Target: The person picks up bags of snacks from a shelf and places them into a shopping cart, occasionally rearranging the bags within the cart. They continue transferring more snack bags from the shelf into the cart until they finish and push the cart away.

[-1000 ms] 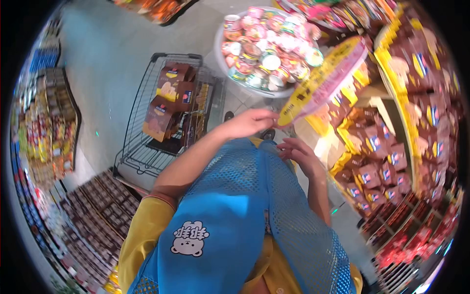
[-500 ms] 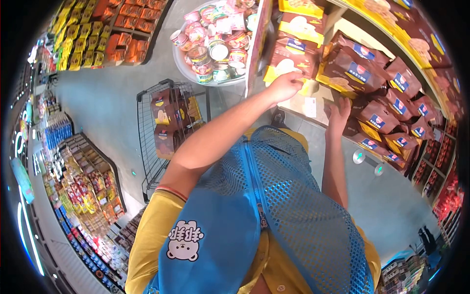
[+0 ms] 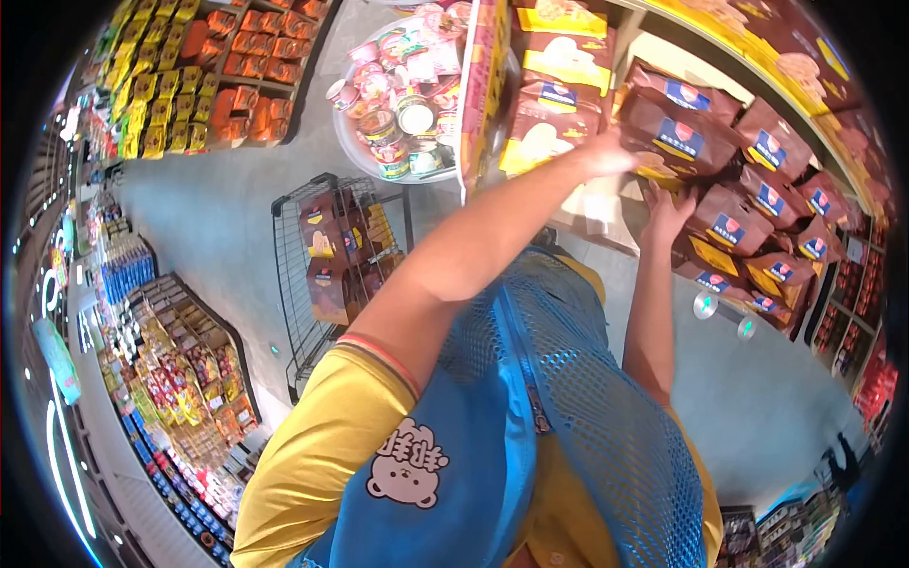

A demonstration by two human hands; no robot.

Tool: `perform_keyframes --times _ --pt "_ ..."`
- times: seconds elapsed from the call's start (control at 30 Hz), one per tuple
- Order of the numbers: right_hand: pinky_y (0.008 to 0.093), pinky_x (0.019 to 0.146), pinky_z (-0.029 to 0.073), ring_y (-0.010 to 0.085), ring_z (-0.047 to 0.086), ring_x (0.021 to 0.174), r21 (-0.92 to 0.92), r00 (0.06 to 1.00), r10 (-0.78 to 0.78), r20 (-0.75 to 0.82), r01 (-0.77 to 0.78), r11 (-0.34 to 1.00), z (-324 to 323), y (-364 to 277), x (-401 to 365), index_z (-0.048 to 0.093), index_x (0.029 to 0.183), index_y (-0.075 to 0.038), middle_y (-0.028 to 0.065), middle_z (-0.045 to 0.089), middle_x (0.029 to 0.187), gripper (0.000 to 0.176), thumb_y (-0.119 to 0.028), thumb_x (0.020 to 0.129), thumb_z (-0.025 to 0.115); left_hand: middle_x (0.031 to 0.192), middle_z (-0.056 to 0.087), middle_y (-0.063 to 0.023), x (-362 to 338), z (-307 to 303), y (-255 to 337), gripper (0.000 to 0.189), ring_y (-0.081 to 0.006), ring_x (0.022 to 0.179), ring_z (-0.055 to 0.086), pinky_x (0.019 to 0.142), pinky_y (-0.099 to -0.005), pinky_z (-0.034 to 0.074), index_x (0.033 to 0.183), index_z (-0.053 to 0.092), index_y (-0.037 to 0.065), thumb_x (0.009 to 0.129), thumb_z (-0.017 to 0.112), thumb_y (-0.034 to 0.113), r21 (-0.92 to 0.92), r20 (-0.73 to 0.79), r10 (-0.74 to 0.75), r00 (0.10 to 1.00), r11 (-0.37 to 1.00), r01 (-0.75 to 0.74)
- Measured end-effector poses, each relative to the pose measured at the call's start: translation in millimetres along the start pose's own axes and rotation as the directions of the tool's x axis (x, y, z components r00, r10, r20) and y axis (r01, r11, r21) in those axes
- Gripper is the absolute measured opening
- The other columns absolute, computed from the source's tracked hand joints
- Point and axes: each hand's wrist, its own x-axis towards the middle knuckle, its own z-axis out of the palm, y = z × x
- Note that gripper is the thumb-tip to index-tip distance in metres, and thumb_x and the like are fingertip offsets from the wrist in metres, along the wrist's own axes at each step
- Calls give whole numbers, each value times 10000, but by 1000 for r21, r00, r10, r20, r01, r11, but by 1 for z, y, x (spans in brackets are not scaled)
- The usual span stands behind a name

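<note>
No text is legible: the bear badge (image 3: pixel 405 466) on the vest (image 3: pixel 578 417) and labels (image 3: pixel 679 139) on the brown bags (image 3: pixel 651 115) are blurred.

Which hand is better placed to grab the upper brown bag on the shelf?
Probably the left hand: it rests right at the upper brown bag, while the right hand sits lower, its fingers spread against a lower bag.

Reaches into the shelf (image 3: pixel 595 204) with both arms. Left hand (image 3: pixel 608 151) pressed to the edge of a brown bag (image 3: pixel 677 133), grip not readable. Right hand (image 3: pixel 668 213) lower, fingers (image 3: pixel 684 194) spread against a neighbouring bag (image 3: pixel 724 222). Off to the left, a wire cart (image 3: pixel 289 275) loaded with similar bags.
</note>
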Motion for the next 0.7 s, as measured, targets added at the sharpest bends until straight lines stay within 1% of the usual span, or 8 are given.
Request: perform_keyframes --times 0.07,0.1,0.23,0.37,0.53,0.57,0.63,0.7 --pt "353 827 571 268 614 1095 -33 998 -45 47 46 998 -6 15 8 150 1497 -78 122 382 1448 761 90 860 531 1271 637 -133 20 5 -27 618 -235 1181 589 1017 -336 456 1327 548 14 821 786 278 -3 -43 85 995 996 -86" --pt "383 841 547 301 603 1129 -55 998 -26 63 29 998 -4 12 7 112 1511 -90 128 390 1442 788 65 864 534 1289 622 -173 78 8 -101 730 -259 1195 588 1027 -338 451 1328 541 -19 795 791 413 175 -128 72 989 983 -49" --pt "372 785 560 280 624 1078 -60 999 22 43 -19 998 1 18 11 131 1522 -148 114 398 1427 823 50 848 561 1320 575 -255 -4 -16 -21 783 -333 1238 560 1057 -359 430 1368 479 -57 736 747 319 54 40 14 999 998 -16" --pt "329 713 546 233 659 928 -40 1000 14 6 -14 999 2 37 31 209 1493 -170 106 576 1242 817 19 817 628 1322 556 -283 28 -13 -73 860 -362 1224 559 1031 -374 435 1392 445 -67 711 738 369 125 53 -13 998 992 6" --pt "303 600 528 158 603 746 -204 980 -69 -186 31 979 5 35 23 335 1324 -113 107 577 1018 673 19 769 692 1309 554 -304 20 -8 -87 912 -361 1200 578 977 -374 479 1349 404 -147 690 763 372 79 -14 -20 1000 997 21" --pt "330 719 563 247 624 954 -325 990 5 -144 -52 944 9 22 7 285 1340 -84 187 508 1238 594 -1 856 619 1290 564 -303 8 -9 -86 896 -373 1186 585 978 -381 483 1350 418 -126 696 766 378 20 -47 -24 999 999 25" --pt "362 756 577 263 621 993 -278 986 -68 155 109 954 7 17 -17 273 1345 -76 204 493 1251 628 11 841 637 1281 566 -294 -22 -15 -82 912 -382 1156 600 968 -389 493 1371 401 -106 700 772 387 -39 7 83 997 996 -82" --pt "384 824 573 270 619 1023 -215 994 -106 -31 97 972 29 6 -66 273 1347 -73 196 495 1261 654 32 823 650 1304 547 -282 -59 -26 -75 940 -394 1126 611 951 -407 503 1407 345 -95 710 759 381 128 55 283 958 949 -288"
